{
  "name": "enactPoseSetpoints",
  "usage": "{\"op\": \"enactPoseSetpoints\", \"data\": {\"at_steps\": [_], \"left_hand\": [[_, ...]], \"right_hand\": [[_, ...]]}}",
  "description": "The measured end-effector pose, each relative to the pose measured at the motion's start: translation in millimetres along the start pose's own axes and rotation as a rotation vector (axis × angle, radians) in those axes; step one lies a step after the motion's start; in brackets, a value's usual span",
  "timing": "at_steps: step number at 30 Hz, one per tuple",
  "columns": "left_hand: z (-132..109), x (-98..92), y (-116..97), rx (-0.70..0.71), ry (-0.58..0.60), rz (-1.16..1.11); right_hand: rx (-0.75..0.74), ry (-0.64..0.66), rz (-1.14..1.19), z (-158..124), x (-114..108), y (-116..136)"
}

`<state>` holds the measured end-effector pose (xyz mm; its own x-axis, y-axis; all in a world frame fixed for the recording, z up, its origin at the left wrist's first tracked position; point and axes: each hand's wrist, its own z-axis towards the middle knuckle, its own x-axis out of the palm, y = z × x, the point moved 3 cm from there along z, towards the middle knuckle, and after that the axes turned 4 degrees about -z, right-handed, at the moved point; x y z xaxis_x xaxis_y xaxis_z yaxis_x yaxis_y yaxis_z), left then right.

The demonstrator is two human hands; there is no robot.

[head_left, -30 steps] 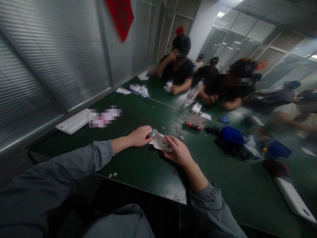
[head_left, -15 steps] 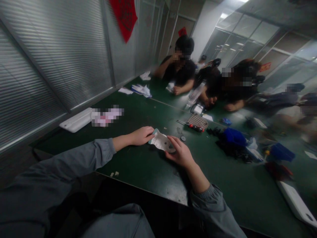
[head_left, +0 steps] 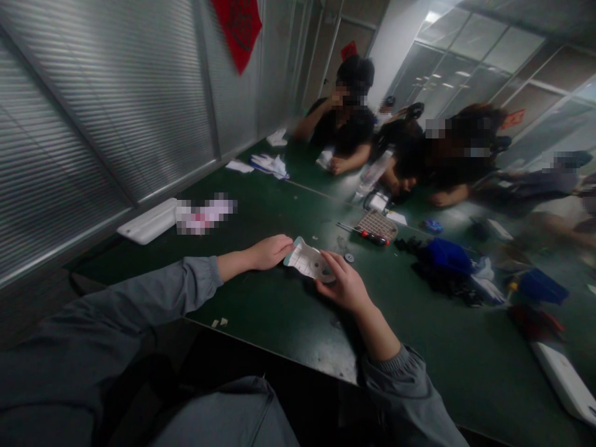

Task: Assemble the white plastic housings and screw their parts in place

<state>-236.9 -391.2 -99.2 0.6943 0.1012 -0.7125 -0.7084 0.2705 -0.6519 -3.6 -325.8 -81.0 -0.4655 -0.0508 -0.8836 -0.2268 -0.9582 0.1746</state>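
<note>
Between my hands, just above the green table [head_left: 274, 304], is a white curved plastic shell [head_left: 307, 259] with a pale teal end and round holes in its hollow side. My left hand [head_left: 270, 251] is closed on the teal end, thumb and fingers together. At the opposite end, my right hand [head_left: 347, 282] grips the shell between thumb and fingers, covering part of it. A small round grey part [head_left: 349, 257] lies just beyond my right fingers. Farther back, a red and black screwdriver [head_left: 375, 238] rests against a tan grid-patterned piece [head_left: 377, 223].
White elongated cases lie at left [head_left: 149, 222] and right [head_left: 565, 382]. Blue items [head_left: 447, 256] and gloves [head_left: 487, 282] are heaped at right; another glove pair [head_left: 270, 166] lies farther back. Co-workers [head_left: 347, 124] sit across the table near a clear bottle [head_left: 372, 174].
The view has shifted slightly, so the scene sits a little farther right. The shell has tilted slightly, showing its holes more clearly. Both hands keep their hold on it.
</note>
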Motion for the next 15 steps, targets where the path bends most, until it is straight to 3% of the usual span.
{"op": "enactPoseSetpoints", "data": {"at_steps": [15], "left_hand": [[-1.0,0.8,-0.4,0.157,0.069,0.112]], "right_hand": [[0.044,0.082,0.057,-3.4,-0.3,-7.2]]}}
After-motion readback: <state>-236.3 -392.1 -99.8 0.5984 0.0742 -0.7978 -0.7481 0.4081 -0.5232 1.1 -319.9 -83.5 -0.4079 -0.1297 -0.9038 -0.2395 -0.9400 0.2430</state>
